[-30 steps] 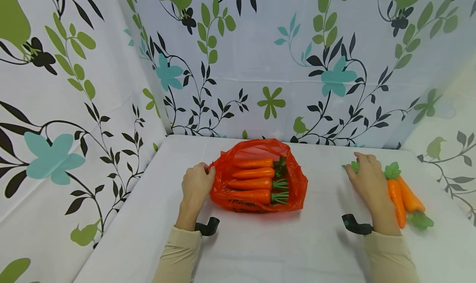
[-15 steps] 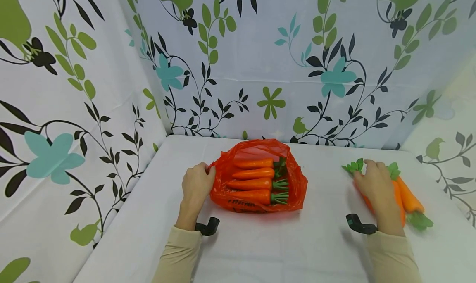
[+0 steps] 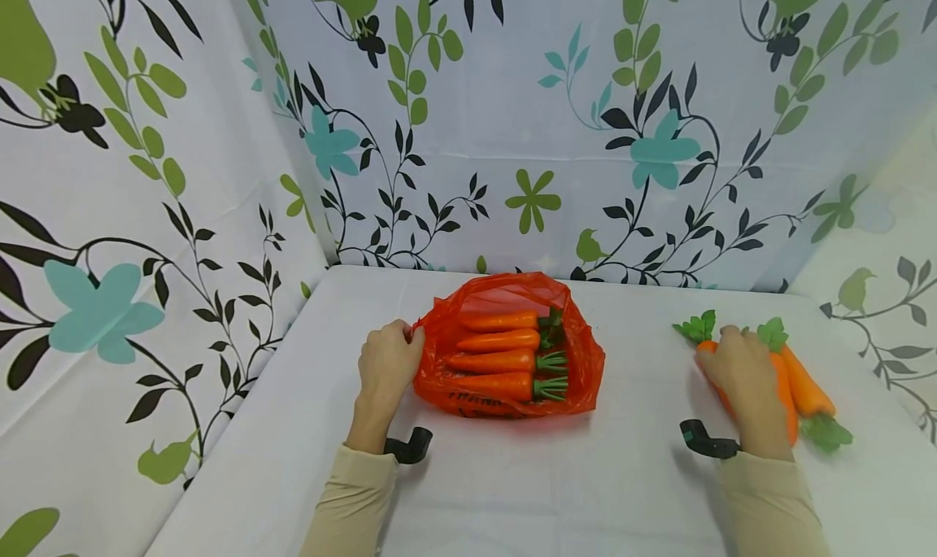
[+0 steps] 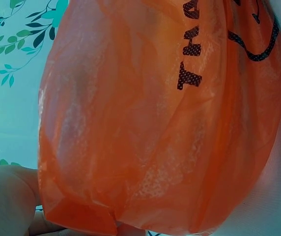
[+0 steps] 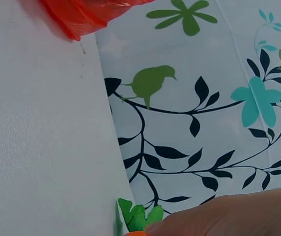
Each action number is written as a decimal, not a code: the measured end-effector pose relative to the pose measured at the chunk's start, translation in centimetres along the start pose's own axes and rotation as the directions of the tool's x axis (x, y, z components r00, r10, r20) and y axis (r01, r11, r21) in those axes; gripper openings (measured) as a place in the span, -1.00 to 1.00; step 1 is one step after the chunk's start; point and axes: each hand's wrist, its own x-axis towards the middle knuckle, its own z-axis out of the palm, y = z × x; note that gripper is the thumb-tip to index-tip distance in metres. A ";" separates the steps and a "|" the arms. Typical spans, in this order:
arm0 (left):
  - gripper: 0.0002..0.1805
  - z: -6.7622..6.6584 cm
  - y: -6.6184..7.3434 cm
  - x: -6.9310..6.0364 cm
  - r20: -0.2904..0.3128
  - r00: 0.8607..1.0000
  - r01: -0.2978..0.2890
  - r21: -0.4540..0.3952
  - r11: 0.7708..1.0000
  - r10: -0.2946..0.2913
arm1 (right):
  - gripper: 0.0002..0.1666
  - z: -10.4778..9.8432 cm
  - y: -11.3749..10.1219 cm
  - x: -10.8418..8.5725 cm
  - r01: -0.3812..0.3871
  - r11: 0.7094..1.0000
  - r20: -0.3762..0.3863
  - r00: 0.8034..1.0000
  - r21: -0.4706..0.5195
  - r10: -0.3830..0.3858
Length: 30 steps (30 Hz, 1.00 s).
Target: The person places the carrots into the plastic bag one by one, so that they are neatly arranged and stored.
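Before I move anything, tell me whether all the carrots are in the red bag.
No: in the head view, four carrots lie in the bag, while other carrots lie on the table by the right hand.

Bag [image 4: 130, 123], centre of the head view: thin plastic film, translucent, glossy, visibly creased. Carrots inside [image 3: 498, 362]: smooth, plastic-looking, slight sheen. Loose carrots [image 3: 805, 386], right of frame: likewise smooth; leaf tops [image 3: 827, 433] thin, matt. Table [image 3: 622, 476], lower frame: matt, with a fine grain visible at left of the right wrist view. Curtain [image 3: 534, 118], upper frame: smooth printed sheet, fold lines present. Sleeves [image 3: 772, 500], lower edge: matt cloth. Wrist mounts [image 3: 708, 441]: smooth, plastic-looking.
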 end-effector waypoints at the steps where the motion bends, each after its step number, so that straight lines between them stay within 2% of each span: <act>1: -0.68 0.0 0.0 0.0 -0.001 1.000 0.000 0.000 1.000 0.000 | -0.34 0.0 0.1 0.0 0.002 1.000 0.007 1.000 -0.005 -0.002; 10: -0.68 0.1 -0.1 0.1 -0.001 1.000 0.006 0.001 1.000 -0.006 | -0.46 0.5 0.5 0.3 0.026 0.999 0.025 0.999 -0.028 -0.025; 16: -0.68 0.0 0.0 0.1 0.011 1.000 0.014 0.008 1.000 -0.014 | -0.54 0.7 0.6 0.3 0.046 0.998 0.008 0.999 -0.032 -0.046; 22: -0.68 0.1 0.1 0.1 -0.009 1.000 0.011 0.003 1.000 -0.011 | -0.51 0.9 0.5 0.3 0.044 0.999 0.010 0.999 -0.032 -0.043; 26: -0.68 0.1 0.1 0.0 -0.008 1.000 0.012 0.005 1.000 -0.012 | -0.46 0.8 0.5 0.3 0.023 1.000 0.035 0.999 -0.016 -0.022; 30: -0.69 0.1 0.2 0.0 -0.002 1.000 0.013 0.002 1.000 -0.013 | -0.40 0.5 0.4 0.3 -0.007 1.000 0.101 0.995 0.020 0.005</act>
